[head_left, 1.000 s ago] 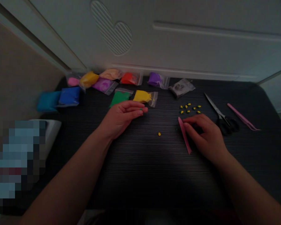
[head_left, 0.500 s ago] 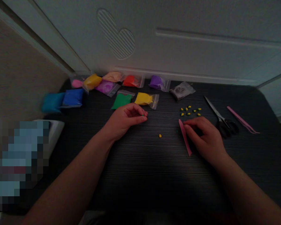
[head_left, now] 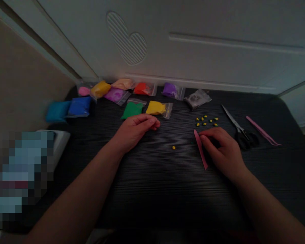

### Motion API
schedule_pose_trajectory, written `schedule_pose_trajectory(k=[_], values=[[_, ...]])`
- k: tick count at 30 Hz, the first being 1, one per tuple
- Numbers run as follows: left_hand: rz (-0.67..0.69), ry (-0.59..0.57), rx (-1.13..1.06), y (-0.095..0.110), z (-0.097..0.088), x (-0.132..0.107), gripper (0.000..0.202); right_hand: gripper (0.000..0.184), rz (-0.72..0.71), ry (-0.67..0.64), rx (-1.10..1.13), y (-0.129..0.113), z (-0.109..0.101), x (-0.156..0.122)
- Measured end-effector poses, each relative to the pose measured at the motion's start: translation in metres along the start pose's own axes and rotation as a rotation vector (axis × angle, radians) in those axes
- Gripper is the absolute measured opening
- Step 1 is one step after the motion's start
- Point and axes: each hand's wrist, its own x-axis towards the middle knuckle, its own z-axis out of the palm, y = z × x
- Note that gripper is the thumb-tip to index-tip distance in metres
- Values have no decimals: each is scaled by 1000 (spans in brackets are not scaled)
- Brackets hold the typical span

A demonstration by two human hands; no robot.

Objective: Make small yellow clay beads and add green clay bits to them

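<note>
Tabletop: dark, finely ribbed tabletop (head_left: 152, 189); the pink tool (head_left: 201, 152) slants on it, and I take my bearings from that.
White panel: the white panel (head_left: 213, 64) rises beyond the pink tool, with a ridged heart relief (head_left: 127, 39) to its far left.
Bags: beyond and left of the tool lie the green bag (head_left: 132, 110), yellow bag (head_left: 156, 107) and purple bag (head_left: 169, 89); the grey bag (head_left: 198, 99) is almost straight behind it.
Pieces: eight yellow-and-green pieces (head_left: 204, 124) sit just past the tool's top end; one yellow ball (head_left: 174, 147) is alone to its left.
Metalwork: right of the tool, black-handled scissors (head_left: 239, 129), then pink tweezers (head_left: 260, 129).
Right hand: thumb and forefinger of the right hand (head_left: 222, 150) pinch the tool's upper edge, just as half a second ago.
Left hand: well left of the tool, the left hand (head_left: 138, 130) has its thumb laid down against curled fingers; half a second ago a green bit peeped out there, now it doesn't.
Hard to see: whether that bit is inside, I can't tell; a green speck (head_left: 191, 142) left of the tool is faint, and a white-edged object (head_left: 63, 139) far left is pixelated and cut off.
</note>
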Motion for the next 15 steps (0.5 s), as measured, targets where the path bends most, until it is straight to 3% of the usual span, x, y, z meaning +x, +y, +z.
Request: schedule_pose_trajectory(k=[7,15], values=[[-39,-19,-23,1,-4,2,8,13,33,-4,21,1,2,1],[-87,-24,-247,4,-6,4,14,14,52,-7,60,3,5,1]])
